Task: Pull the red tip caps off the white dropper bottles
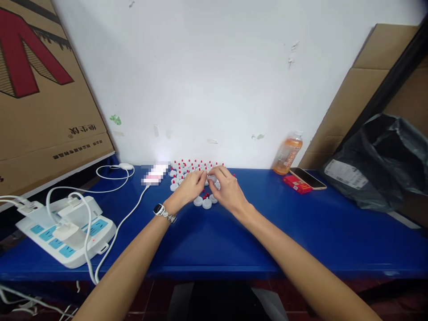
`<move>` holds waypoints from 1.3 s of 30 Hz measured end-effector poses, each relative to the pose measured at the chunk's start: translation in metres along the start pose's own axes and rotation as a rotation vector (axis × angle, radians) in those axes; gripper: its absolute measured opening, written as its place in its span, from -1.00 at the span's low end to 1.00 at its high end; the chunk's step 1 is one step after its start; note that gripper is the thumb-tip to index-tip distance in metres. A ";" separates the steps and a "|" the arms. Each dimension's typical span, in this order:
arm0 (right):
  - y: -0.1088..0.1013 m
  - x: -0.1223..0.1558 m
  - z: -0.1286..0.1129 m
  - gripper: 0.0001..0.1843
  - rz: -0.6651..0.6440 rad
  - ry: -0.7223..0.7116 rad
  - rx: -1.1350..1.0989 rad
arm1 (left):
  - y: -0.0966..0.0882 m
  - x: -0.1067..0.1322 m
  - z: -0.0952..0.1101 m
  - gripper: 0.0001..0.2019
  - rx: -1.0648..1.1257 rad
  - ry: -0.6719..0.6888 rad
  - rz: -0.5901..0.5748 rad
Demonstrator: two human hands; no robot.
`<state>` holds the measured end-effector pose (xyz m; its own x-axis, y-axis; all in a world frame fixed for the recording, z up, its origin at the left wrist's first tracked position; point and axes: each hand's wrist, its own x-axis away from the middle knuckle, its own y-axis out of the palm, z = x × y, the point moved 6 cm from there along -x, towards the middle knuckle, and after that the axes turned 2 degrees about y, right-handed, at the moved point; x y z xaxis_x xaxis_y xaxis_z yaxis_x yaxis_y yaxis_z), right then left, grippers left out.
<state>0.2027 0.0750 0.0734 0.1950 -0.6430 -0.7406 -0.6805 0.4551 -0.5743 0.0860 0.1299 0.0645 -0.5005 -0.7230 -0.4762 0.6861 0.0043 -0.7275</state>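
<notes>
My left hand (192,186) and my right hand (229,189) meet over the middle of the blue table. A small white round cap (211,178) shows between them, with the fingers of my right hand closed on it. My left thumb and fingers are pinched right beside it; what they hold, if anything, is hidden. Behind the hands stand several white caps with red tips (174,183), packed together. In front of the wrists lie several plain white caps (207,203), next to a few small red tips (206,195).
A white power strip (109,225) with chargers and cables lies on the left, near a lit phone (156,173). To the right are an orange drink bottle (288,154), a red box (297,184), a dark phone (309,178) and a grey plastic bag (374,174). A wall rises behind.
</notes>
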 end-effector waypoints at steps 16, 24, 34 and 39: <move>-0.021 0.004 0.048 -0.83 0.148 0.264 -0.137 | -0.021 0.007 -0.025 -0.60 0.005 0.054 -0.028; -0.003 0.002 0.046 -0.80 0.118 0.292 -0.150 | 0.002 0.009 -0.015 -0.69 -0.151 0.144 -0.161; 0.054 -0.016 0.025 -0.87 -0.332 0.220 -0.247 | -0.044 0.022 -0.056 -0.72 0.005 -0.126 -0.106; 0.077 -0.028 0.017 -0.84 -0.489 0.131 -0.155 | -0.034 0.028 -0.072 -0.72 0.062 -0.204 -0.268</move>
<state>0.1568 0.1384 0.0440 0.4327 -0.8334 -0.3437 -0.6307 -0.0074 -0.7760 0.0105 0.1590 0.0403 -0.5560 -0.8159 -0.1587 0.5782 -0.2425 -0.7790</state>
